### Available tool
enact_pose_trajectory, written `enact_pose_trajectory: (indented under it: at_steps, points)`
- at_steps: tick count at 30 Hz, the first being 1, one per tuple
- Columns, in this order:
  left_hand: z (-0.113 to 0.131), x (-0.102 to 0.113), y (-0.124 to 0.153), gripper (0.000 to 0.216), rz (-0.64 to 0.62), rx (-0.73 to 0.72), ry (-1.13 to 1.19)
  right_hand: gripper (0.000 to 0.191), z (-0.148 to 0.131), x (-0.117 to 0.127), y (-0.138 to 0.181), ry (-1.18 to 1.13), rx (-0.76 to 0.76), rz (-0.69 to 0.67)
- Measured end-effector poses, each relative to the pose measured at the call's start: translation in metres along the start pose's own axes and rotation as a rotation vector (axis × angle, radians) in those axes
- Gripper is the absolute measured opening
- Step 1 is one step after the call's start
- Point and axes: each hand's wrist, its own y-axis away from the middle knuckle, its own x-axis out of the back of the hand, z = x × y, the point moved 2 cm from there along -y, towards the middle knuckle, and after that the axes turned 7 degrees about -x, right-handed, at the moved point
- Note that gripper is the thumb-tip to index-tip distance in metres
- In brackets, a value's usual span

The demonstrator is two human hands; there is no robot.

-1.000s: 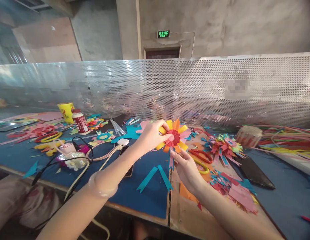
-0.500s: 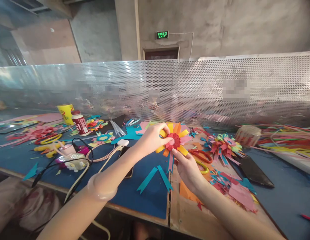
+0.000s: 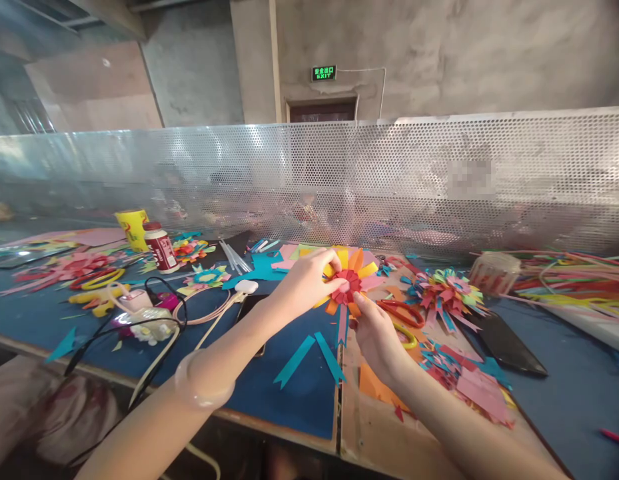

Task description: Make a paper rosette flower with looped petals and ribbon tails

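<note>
A layered paper flower [image 3: 348,283] with a red centre, yellow and orange petals and hanging pink-and-blue tails is held up over the table. My left hand [image 3: 313,279] pinches it from the left, thumb on the red centre. On the lower right edge, my right hand [image 3: 376,330] grips the same flower between thumb and fingers. The fingers behind the petals are hidden. Below my hands lie two blue notched paper strips [image 3: 295,361], set apart in a V. Red-handled scissors [image 3: 403,312] and a yellow handle loop [image 3: 408,337] are just right of my right hand.
Finished-looking paper flowers [image 3: 446,293] and paper scraps [image 3: 482,393] lie to the right, near a black phone [image 3: 514,347]. A glue bottle [image 3: 160,248], a yellow cup [image 3: 132,230] and tangled cables [image 3: 176,327] are at left. A perforated metal screen [image 3: 399,173] stands behind.
The paper flower has turned slightly in my fingers. My right thumb has shifted a little up and to the right along its edge.
</note>
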Motion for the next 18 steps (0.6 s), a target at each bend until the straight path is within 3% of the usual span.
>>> enact_pose_trajectory:
  at_steps: [7,14,16,18]
  points:
    - [0.001,0.005,-0.005,0.009,0.051,-0.068,-0.041,0.026,-0.026,0.000,-0.008,-0.023,-0.015,-0.055]
    - [-0.005,0.018,-0.023,0.010,0.102,-0.143,-0.088,0.022,-0.055,-0.006,-0.035,0.323,0.081,-0.041]
    - [-0.010,0.017,-0.024,0.011,0.177,-0.160,-0.046,0.022,-0.057,-0.010,-0.043,0.330,0.101,-0.003]
    - [-0.019,0.014,-0.022,0.027,0.338,-0.111,0.064,0.023,-0.059,-0.014,-0.049,0.321,0.116,0.025]
